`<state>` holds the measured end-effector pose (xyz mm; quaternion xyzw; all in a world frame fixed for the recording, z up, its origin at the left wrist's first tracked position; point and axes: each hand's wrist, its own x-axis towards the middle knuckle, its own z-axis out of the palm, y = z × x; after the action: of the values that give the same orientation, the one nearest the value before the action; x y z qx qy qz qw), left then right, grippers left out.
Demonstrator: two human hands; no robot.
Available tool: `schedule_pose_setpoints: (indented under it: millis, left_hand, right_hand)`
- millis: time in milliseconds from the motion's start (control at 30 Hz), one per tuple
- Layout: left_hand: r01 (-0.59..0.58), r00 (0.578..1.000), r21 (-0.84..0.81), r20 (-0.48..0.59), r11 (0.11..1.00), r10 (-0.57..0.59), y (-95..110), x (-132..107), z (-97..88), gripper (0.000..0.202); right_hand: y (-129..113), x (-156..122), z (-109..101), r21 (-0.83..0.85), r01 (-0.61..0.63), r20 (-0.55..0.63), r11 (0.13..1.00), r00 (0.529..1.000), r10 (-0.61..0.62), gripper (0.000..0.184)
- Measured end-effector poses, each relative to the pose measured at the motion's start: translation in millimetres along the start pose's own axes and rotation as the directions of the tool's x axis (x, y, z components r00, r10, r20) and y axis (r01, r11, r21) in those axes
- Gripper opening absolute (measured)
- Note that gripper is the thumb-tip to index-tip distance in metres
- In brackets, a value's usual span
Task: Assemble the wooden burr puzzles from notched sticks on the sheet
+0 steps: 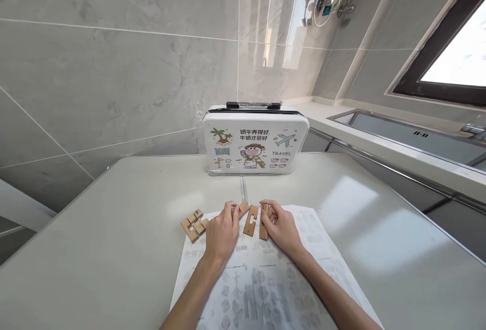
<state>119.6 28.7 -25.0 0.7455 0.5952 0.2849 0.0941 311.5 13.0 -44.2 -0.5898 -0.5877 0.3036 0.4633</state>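
Observation:
My left hand is closed on a wooden puzzle piece, whose far end sticks out past the fingers. My right hand grips another wooden puzzle piece between thumb and fingers. Between the hands a notched wooden puzzle piece lies flat, touched by neither hand as far as I can see. Left of my left hand sits a cluster of notched wooden pieces, partly hidden behind that hand. Under both hands is a printed paper sheet with small drawings.
A white carrying case in clear plastic, with cartoon prints and a black handle, stands at the back of the pale table. Behind it rises a grey tiled wall. A counter with a sink runs along the right.

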Motion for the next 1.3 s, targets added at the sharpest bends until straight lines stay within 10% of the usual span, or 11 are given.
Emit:
schedule_pose_setpoints:
  millis: [600,800,1300]
  left_hand:
    - [-0.294,0.955,0.003,0.023,0.956,0.294,-0.9,-0.7,0.1,0.017]
    - [-0.485,0.86,-0.068,0.144,0.872,0.49,-6.1,0.5,-7.3,0.055]
    - [-0.403,0.915,0.091,0.066,0.911,0.398,-19.3,4.2,-2.2,0.034]
  right_hand:
    - [8.9,-2.0,6.8,-0.388,0.093,-0.04,0.917,0.992,-0.118,0.025]
    - [7.0,-2.8,7.3,-0.324,0.174,0.005,0.93,0.983,-0.182,0.02]
    - [-3.6,-5.9,7.5,-0.149,0.385,0.198,0.911,0.914,-0.354,0.031]
